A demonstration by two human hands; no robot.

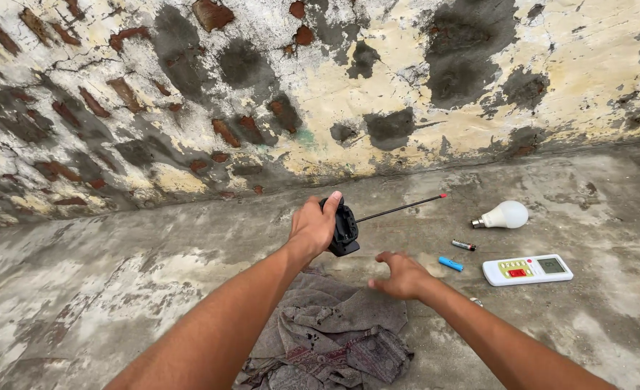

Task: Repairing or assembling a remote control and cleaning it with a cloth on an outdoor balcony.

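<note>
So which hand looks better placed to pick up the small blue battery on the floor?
Probably the right hand: it is open, empty and close to the blue battery, while the left hand grips the black device.

The black device (344, 230) in the left hand (313, 227) looks like hard matt plastic, and its thin antenna (399, 207), pointing to 2 o'clock, looks like dark metal with a red tip. The bulb (506, 214) has a smooth white dome with a soft shine. The remote control (527, 269) at 3 o'clock is white plastic, slightly glossy. The cloth (331, 336) at 6 o'clock is grey, crumpled and matt. The floor (118, 289) is rough, stained concrete. The wall (190, 87) at 12 o'clock has flaking plaster, grey patches and bare brick.
</note>
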